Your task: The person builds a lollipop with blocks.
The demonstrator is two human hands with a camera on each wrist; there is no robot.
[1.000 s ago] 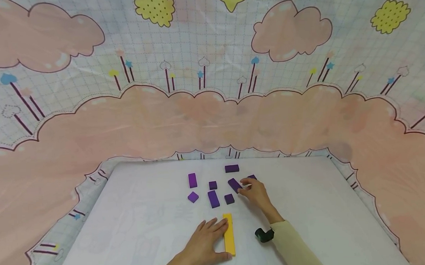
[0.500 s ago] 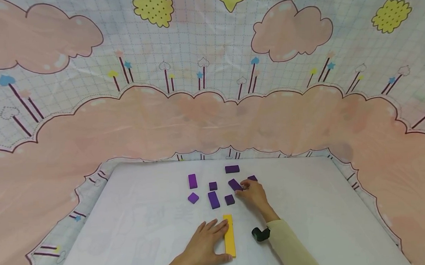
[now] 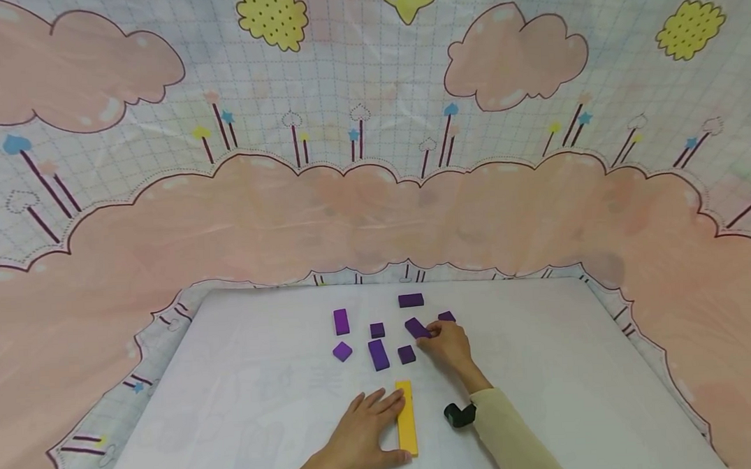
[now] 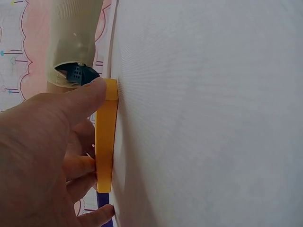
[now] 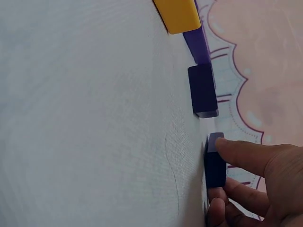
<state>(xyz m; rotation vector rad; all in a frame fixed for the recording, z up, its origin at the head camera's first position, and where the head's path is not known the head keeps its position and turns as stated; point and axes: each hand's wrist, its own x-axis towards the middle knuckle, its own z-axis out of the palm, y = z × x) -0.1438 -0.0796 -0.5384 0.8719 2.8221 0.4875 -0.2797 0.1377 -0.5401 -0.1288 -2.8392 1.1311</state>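
In the head view, my left hand (image 3: 361, 436) lies beside a long yellow block (image 3: 407, 422) on the white table. Its thumb is at the near end of the block and its fingertips are near the far end; the left wrist view shows the thumb on the yellow block's (image 4: 106, 135) end and bent fingers against its side. My right hand (image 3: 448, 345) pinches an oblong purple block (image 3: 416, 327), which lies slanted on the table. The right wrist view shows the thumb on one end of this dark block (image 5: 216, 165), with fingers at the other end.
Close around stand a small purple cube (image 3: 406, 354), another cube (image 3: 377, 330), an oblong block (image 3: 378, 355), a far block (image 3: 411, 300), and a partly hidden block (image 3: 446, 317). Further left are a brighter purple block (image 3: 341, 322) and a diamond-turned block (image 3: 342, 351). Patterned cloth (image 3: 375, 220) hangs behind the table.
My right hand's fingers, spread apart a second ago, have drawn together onto the slanted purple block. The left hand and the yellow block have stayed in place.
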